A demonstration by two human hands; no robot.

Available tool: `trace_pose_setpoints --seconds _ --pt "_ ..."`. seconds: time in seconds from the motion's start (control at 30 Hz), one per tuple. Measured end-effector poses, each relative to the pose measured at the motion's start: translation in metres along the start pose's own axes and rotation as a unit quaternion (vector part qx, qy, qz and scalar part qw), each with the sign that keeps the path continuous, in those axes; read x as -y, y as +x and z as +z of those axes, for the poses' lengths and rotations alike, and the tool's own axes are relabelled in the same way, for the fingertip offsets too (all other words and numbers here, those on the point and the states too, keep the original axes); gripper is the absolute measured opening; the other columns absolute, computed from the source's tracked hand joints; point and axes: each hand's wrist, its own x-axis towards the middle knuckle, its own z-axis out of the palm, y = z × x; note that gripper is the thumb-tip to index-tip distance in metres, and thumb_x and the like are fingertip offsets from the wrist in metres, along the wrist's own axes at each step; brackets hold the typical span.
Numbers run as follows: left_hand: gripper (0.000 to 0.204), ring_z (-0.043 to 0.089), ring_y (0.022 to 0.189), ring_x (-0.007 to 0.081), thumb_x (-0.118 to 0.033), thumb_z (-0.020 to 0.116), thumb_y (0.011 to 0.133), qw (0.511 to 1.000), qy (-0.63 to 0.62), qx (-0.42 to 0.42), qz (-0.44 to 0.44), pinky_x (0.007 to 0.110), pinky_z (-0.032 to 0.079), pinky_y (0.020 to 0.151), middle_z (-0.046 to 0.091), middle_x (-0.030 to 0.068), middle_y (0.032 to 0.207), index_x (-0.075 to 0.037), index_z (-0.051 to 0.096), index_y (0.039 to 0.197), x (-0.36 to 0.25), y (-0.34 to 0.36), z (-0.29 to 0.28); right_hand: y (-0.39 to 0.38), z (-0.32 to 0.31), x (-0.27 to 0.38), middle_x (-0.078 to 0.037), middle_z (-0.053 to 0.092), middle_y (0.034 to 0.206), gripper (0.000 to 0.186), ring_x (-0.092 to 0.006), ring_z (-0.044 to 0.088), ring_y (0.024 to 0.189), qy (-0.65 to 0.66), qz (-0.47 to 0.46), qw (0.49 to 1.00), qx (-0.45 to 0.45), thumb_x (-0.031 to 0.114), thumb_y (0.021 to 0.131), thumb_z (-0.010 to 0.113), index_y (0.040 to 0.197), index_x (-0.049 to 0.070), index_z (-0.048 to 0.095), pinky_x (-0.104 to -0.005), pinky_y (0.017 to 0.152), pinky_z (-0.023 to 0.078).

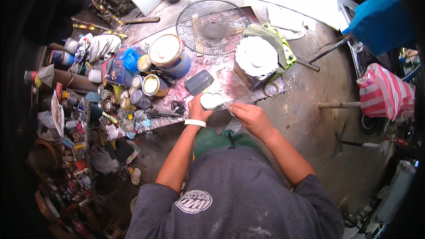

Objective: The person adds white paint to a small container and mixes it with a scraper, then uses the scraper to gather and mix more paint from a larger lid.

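Observation:
My left hand [199,108], with a white band at its wrist, is closed around the side of a small round container [211,101] whose inside looks bright white. Close by on the right, the fingers of my right hand [249,116] are pinched together. Something thin and pale shows at their tips, too small to name, near the container's edge. Just beyond my left hand a dark grey flat block [199,82] lies on the paint-stained board [175,102]. Glare washes out detail in the container.
Large paint cans [170,56] and smaller tins [152,86] crowd the left. A round wire fan guard [213,26] lies at the back. To the right stands a big container with a crumpled white cover [256,57], beside a tape roll [271,90]. A striped bag [385,90] hangs far right.

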Motion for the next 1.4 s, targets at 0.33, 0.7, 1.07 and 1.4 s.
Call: trace_pose_setpoints --seconds 0.33,0.7,1.07,1.4 --pt "0.082 0.048 0.13 0.04 -0.011 0.083 0.063 0.999 -0.034 0.032 0.002 0.047 0.036 0.114 0.059 0.0171 0.134 -0.005 0.05 0.138 -0.009 -0.005 -0.013 0.02 0.009 0.003 -0.007 0.072 0.111 0.021 -0.027 0.073 0.097 -0.048 -0.099 0.993 0.054 0.007 0.084 0.065 0.105 0.007 0.067 -0.0377 0.079 0.058" --pt "0.079 0.051 0.129 0.0381 -0.014 0.082 0.063 0.999 -0.025 0.025 0.016 0.046 0.035 0.115 0.059 0.0167 0.133 -0.005 0.052 0.136 -0.011 -0.006 -0.021 0.025 0.009 0.005 -0.008 0.071 0.111 0.02 -0.0272 0.072 0.101 -0.058 -0.139 0.984 0.091 0.01 0.084 0.065 0.104 0.006 0.066 -0.0376 0.084 0.058" --pt "0.08 0.049 0.129 0.0392 -0.012 0.083 0.065 1.0 -0.011 0.006 -0.006 0.047 0.038 0.113 0.058 0.0161 0.134 -0.007 0.05 0.138 -0.021 -0.001 -0.018 0.017 -0.002 0.012 -0.01 0.072 0.114 0.023 -0.0269 0.071 0.106 -0.049 -0.164 0.974 0.149 0.012 0.085 0.065 0.106 0.005 0.068 -0.0383 0.089 0.058" --pt "0.081 0.049 0.126 0.0416 -0.017 0.083 0.065 0.999 -0.009 -0.034 -0.018 0.048 0.038 0.111 0.059 0.0184 0.131 -0.007 0.05 0.139 -0.018 -0.002 -0.006 0.016 0.007 0.011 -0.011 0.072 0.113 0.02 -0.027 0.071 0.104 -0.056 -0.141 0.981 0.125 0.011 0.085 0.064 0.103 0.005 0.066 -0.0387 0.086 0.058"
